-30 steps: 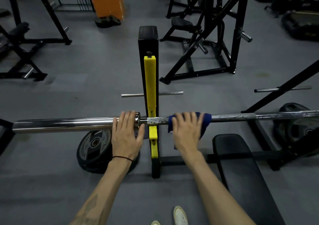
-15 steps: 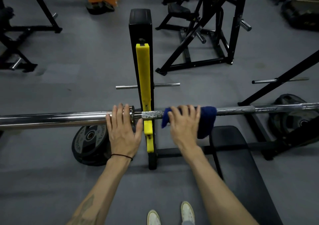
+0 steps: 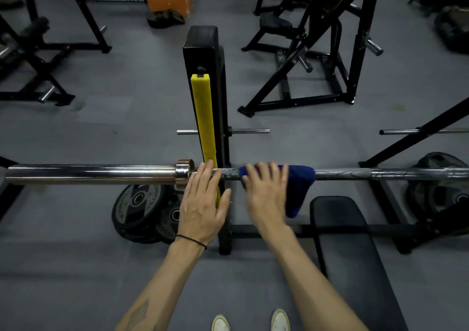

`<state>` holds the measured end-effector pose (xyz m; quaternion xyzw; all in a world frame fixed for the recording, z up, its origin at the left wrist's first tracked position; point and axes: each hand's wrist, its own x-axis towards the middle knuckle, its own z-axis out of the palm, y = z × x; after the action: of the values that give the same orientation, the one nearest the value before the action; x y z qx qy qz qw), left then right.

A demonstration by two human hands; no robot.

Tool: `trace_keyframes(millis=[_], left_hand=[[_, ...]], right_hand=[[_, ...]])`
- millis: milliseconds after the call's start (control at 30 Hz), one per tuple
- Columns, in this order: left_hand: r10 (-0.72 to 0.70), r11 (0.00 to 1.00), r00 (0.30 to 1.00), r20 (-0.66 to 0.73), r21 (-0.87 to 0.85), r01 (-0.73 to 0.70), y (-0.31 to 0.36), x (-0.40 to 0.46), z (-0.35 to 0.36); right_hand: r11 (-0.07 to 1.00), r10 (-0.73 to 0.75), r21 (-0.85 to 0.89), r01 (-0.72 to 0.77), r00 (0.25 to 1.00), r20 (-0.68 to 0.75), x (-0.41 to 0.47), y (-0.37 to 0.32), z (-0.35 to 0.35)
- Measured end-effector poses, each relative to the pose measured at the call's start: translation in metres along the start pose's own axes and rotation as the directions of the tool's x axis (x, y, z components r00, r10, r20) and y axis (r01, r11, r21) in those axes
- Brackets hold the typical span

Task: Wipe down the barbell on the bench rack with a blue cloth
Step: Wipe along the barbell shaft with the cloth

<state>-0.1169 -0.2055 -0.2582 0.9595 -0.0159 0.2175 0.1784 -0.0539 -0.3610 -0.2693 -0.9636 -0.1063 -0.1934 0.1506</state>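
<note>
The steel barbell [image 3: 88, 174] lies level across the bench rack, with its shiny sleeve to the left and its collar [image 3: 184, 172] near the middle. A dark blue cloth [image 3: 299, 186] is draped over the knurled shaft just right of the rack upright, one end hanging below the bar. My right hand [image 3: 266, 193] presses the cloth onto the bar, its fingers stretched over the top. My left hand [image 3: 203, 203] rests flat on the bar between the collar and the cloth, in front of the upright.
The yellow-padded rack upright [image 3: 205, 117] rises behind the bar. A black bench pad [image 3: 350, 241] lies at lower right. Weight plates sit on the floor at left [image 3: 138, 203] and at right [image 3: 444, 193]. Black machines [image 3: 317, 51] stand behind. My shoes [image 3: 220, 323] show at the bottom.
My left hand has slid right, from over the collar to the shaft at the upright. The cloth has spread further right and hangs lower under my right hand.
</note>
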Motion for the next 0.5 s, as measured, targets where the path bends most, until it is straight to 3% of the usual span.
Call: trace_keyframes(millis=[100, 167, 333, 433, 500], left_hand=[[0.017, 1.0, 0.999, 0.031, 0.007, -0.017, 0.008, 0.01, -0.002], [0.026, 1.0, 0.999, 0.028, 0.004, -0.026, 0.015, 0.016, -0.003], [0.038, 0.999, 0.998, 0.042, -0.01, -0.038, 0.037, 0.021, 0.003], [0.014, 1.0, 0.999, 0.037, -0.013, -0.014, 0.039, 0.017, 0.005], [0.001, 1.0, 1.0, 0.029, -0.01, -0.001, 0.037, 0.015, 0.006]], right_hand=[[0.981, -0.193, 0.017, 0.192, 0.98, 0.053, 0.002, -0.004, -0.003], [0.973, -0.229, 0.029, 0.228, 0.972, 0.043, 0.009, 0.027, -0.015], [0.998, -0.042, 0.052, 0.041, 0.999, 0.003, 0.004, 0.098, -0.033], [0.997, 0.082, 0.003, -0.082, 0.996, 0.021, 0.004, 0.055, -0.024], [0.999, 0.036, 0.002, -0.037, 0.998, 0.05, 0.007, 0.019, -0.015]])
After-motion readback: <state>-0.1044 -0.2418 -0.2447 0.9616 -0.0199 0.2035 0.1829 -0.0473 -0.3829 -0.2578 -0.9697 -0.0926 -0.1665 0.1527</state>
